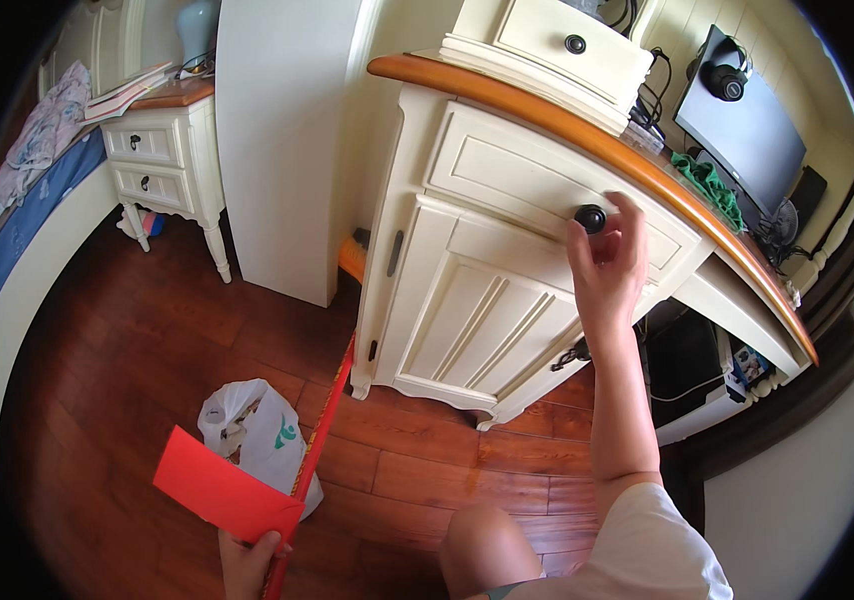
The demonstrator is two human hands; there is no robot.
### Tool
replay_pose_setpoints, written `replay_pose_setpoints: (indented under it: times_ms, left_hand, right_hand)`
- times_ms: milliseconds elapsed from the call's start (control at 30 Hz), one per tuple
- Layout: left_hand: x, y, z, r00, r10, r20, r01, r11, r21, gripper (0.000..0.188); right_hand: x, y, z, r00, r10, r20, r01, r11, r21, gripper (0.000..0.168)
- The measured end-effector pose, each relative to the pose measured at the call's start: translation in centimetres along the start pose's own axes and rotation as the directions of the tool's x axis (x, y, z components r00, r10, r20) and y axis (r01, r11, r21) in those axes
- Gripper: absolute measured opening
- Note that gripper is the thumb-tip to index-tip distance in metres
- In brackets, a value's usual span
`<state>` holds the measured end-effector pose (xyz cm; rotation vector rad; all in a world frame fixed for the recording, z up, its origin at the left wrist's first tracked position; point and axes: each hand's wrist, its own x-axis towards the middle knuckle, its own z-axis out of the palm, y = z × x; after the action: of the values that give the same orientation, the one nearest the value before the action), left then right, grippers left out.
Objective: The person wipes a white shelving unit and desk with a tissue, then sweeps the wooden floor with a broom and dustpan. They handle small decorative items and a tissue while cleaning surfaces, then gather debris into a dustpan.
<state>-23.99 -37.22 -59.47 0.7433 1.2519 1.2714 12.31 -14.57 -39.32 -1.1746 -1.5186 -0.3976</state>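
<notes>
My left hand (250, 564) holds a red paper envelope (224, 487) and a long, narrow red strip (325, 420) with gold marks along its edge. The strip slants up to the front corner of a cream wooden desk cabinet (472, 322). My right hand (610, 259) reaches up to the round black knob (590, 218) of the cabinet's top drawer (539, 176). Its thumb and fingers are spread around the knob; whether they touch it is hard to tell. The drawer is closed. Behind the envelope, a white plastic bag (277, 442) with crumpled contents stands on the floor.
Dark wooden planks (427, 465) cover the floor. A cabinet door with a hanging black pull (571, 356) is below the drawer. To the right are a monitor (742, 127), headphones (727, 79) and a green cloth (708, 187). A nightstand (160, 161) and bed (44, 202) are at left.
</notes>
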Motion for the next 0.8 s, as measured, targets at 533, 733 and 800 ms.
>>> replay_pose_setpoints:
  times_ms: [533, 733, 800]
  left_hand:
    - [-1.0, 0.5, -0.4, 0.999, 0.029, 0.036, -0.031, 0.999, 0.034, 0.03]
    - [-1.7, 1.2, 0.5, 0.998, -0.011, -0.062, 0.004, 0.995, -0.104, 0.049]
    - [-1.6, 0.8, 0.0, 0.999, -0.028, -0.035, 0.022, 0.986, -0.166, 0.054]
  right_hand:
    - [-3.5, -4.4, -3.1, 0.988, -0.025, -0.155, 0.027, 1.0, 0.013, 0.031]
    - [-8.0, -6.7, -2.9, 0.99, -0.144, 0.003, 0.139, 0.96, 0.244, 0.082]
    - [-9.6, -9.5, -2.8, 0.898, -0.403, 0.178, 0.323, 0.877, 0.355, 0.069]
